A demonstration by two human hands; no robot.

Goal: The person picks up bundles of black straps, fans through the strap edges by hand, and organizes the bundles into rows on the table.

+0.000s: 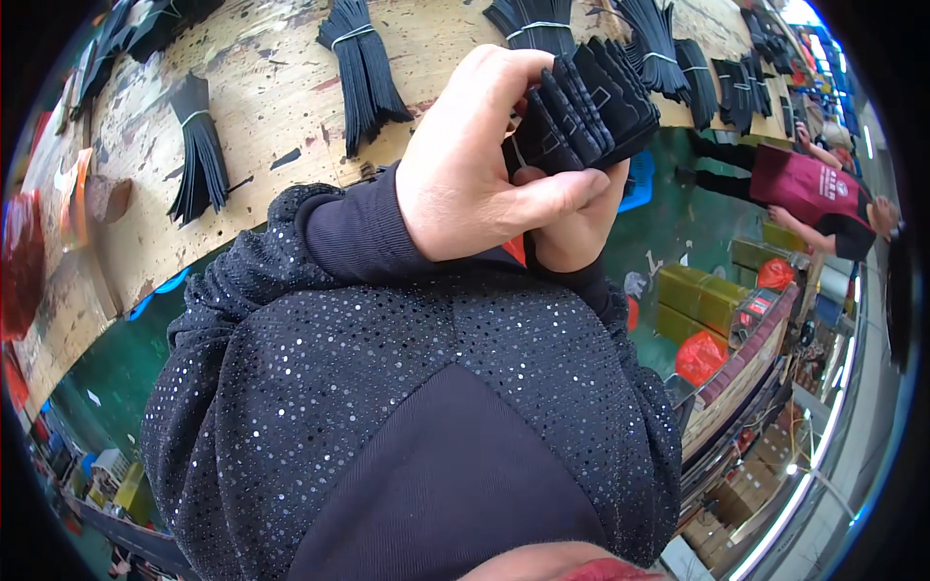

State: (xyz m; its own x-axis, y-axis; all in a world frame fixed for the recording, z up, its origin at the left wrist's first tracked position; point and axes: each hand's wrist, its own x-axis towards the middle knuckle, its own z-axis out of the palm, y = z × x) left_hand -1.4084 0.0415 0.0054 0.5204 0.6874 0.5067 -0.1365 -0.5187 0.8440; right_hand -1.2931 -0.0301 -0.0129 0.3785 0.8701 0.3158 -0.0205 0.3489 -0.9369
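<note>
A thick stack of black flat pieces (589, 105) with pale stitched outlines is held up at the table's front edge; it looks like fabric or leather. My left hand (475, 160) is closed around its near left side, thumb stretched along the lower edge. Under and behind it, my right hand (581, 221) grips the stack from the right, its fingers mostly hidden. Just beyond lies a tied black bundle (538, 27). Left of my hands, another bundle of long black strips (363, 82) is bound with a pale tie.
The worn wooden table (276, 58) carries several more tied bundles, one strip bundle (199, 150) at left. A brown block (108, 200) sits near its left end. At right, a person in a maroon apron (799, 184) stands beyond yellow-green boxes (702, 295) and a red bag (701, 358).
</note>
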